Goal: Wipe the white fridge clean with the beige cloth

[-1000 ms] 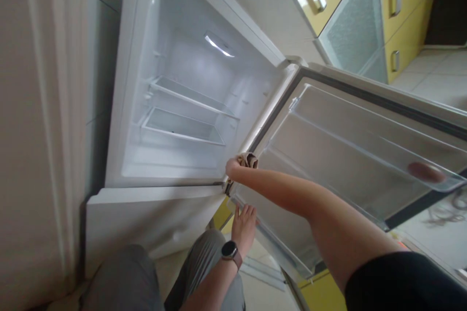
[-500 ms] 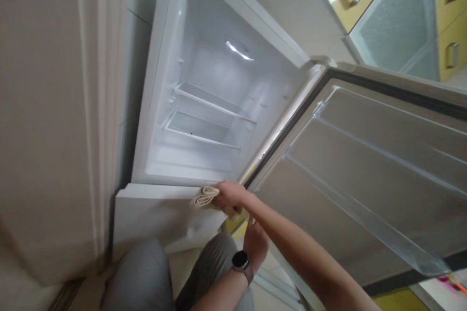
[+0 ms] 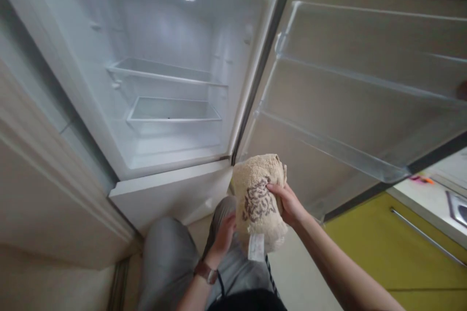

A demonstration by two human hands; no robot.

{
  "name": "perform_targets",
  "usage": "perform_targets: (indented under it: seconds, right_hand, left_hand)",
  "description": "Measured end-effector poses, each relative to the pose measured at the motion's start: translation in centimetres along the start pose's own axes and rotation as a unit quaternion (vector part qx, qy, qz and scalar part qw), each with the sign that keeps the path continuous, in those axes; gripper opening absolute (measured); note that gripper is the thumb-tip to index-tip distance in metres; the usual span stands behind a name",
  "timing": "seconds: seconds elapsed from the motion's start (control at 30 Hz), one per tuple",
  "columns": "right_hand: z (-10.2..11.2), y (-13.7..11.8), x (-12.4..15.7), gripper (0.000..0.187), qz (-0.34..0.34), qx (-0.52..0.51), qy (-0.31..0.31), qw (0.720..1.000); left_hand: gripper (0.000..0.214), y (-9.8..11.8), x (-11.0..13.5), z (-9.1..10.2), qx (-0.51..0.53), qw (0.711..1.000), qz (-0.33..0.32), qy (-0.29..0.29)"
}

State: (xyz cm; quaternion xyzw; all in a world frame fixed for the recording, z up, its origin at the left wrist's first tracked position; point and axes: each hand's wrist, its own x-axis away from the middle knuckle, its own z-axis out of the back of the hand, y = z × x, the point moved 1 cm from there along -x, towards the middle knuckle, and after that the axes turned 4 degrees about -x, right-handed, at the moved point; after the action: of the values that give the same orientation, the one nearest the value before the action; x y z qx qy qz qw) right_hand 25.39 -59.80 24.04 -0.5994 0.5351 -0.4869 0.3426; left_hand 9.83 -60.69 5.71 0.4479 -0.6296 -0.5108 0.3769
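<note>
My right hand [image 3: 286,202] grips a folded beige towel [image 3: 258,195] with a brown pattern and a white label, held upright in front of me below the open fridge. My left hand [image 3: 223,236], with a watch on the wrist, touches the towel's lower left side; its fingers are partly hidden behind the cloth. The fridge [image 3: 164,73] stands open with bare white shelves and its light on. Its door [image 3: 350,87] swings out to the right with clear plastic bins.
The closed lower freezer door [image 3: 171,194] is just below the open compartment. A beige wall or panel [image 3: 44,194] is on the left. Yellow cabinets [image 3: 401,252] and a counter edge [image 3: 430,189] lie at the lower right. My grey-trousered knees [image 3: 168,257] are below.
My right hand has pulled the towel back from the fridge's lower edge toward me and raised it upright. The left hand has come up to it. The view has moved closer.
</note>
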Motion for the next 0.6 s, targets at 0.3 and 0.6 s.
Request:
perform_targets:
  seconds: [0.3, 0.6]
  right_hand:
    - [4.6, 2.5, 4.4, 0.048, -0.09, -0.027, 0.019, 0.995]
    - [6.9, 3.1, 7.5, 0.062, -0.088, -0.091, 0.019, 0.992]
  left_hand:
    - [0.069, 7.8, 1.5, -1.7, 0.218, 0.961, 0.156, -0.062]
    - [0.07, 10.2, 0.9, -4.5, 0.124, 0.988, 0.095, 0.006]
